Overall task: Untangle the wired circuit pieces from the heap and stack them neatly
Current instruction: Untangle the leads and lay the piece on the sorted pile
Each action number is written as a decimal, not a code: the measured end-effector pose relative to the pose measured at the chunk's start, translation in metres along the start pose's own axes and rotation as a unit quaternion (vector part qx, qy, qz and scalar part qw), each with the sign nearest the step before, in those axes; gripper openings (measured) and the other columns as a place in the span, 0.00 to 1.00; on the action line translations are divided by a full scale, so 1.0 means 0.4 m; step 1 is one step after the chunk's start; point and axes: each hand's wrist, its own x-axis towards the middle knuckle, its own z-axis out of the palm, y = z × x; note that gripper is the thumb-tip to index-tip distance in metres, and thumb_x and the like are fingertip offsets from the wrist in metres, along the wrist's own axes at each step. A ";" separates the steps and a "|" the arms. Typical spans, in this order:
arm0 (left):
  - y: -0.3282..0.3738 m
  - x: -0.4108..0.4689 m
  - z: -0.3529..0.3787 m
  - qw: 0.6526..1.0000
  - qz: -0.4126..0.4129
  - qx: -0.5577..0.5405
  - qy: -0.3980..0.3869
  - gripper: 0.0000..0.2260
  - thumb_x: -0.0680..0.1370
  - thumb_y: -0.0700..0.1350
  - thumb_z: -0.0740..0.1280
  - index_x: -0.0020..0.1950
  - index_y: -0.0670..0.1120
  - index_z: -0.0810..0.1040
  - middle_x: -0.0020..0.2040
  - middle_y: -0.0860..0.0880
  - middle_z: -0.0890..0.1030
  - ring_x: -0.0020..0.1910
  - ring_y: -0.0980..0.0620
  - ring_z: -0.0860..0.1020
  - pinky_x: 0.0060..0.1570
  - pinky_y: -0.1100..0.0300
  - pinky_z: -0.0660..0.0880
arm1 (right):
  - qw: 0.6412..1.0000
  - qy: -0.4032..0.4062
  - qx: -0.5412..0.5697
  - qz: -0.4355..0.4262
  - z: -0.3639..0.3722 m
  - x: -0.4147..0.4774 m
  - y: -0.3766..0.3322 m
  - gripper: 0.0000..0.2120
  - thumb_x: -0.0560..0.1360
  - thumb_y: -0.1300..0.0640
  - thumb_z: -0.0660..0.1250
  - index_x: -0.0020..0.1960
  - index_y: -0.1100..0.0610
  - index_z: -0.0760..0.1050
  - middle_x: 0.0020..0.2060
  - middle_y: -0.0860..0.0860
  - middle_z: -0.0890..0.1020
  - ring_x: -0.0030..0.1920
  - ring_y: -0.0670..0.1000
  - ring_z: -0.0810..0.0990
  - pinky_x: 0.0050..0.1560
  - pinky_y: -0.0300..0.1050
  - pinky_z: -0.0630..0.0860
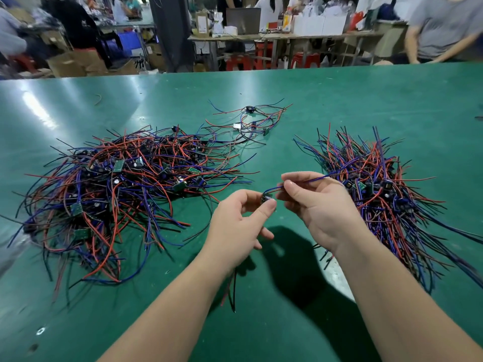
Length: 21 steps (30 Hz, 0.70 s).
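A big tangled heap of wired circuit pieces [115, 189] with red, blue and black leads lies on the left of the green table [339, 100]. A tidier stack of wired pieces [379, 186] lies on the right, leads fanned out. Between them, above the table, my left hand [240, 228] pinches a small circuit piece [267, 197] between thumb and fingers; red and black leads hang below that hand. My right hand [313, 202] pinches the same piece's blue lead [311, 179], which runs right toward the stack.
A small loose cluster of wired pieces [251, 124] lies farther back at the middle. A person in a grey shirt [441, 27] leans on the far right edge of the table. Benches, boxes and red stools stand beyond the table.
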 end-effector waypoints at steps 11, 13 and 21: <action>-0.006 -0.008 0.000 0.997 -0.036 0.040 -0.053 0.05 0.72 0.43 0.74 0.38 0.49 0.80 0.34 0.46 0.80 0.21 0.53 0.76 0.23 0.64 0.72 | 0.988 0.071 0.134 0.024 -0.045 0.018 -0.042 0.05 0.77 0.66 0.63 0.42 0.60 0.72 0.32 0.54 0.84 0.35 0.50 0.85 0.32 0.35 0.78; -0.006 -0.007 -0.002 0.996 -0.043 0.044 -0.059 0.05 0.72 0.43 0.74 0.39 0.48 0.80 0.34 0.47 0.80 0.21 0.53 0.76 0.23 0.65 0.72 | 0.989 0.077 0.127 0.009 -0.050 0.019 -0.044 0.05 0.77 0.67 0.63 0.42 0.61 0.73 0.32 0.54 0.84 0.35 0.51 0.85 0.34 0.35 0.79; -0.010 -0.007 -0.011 0.991 -0.058 0.073 -0.093 0.05 0.73 0.44 0.74 0.43 0.45 0.80 0.42 0.41 0.83 0.22 0.55 0.75 0.24 0.66 0.72 | 0.980 0.112 0.163 -0.027 -0.070 0.022 -0.060 0.04 0.76 0.70 0.63 0.44 0.65 0.75 0.29 0.54 0.81 0.38 0.55 0.85 0.35 0.35 0.79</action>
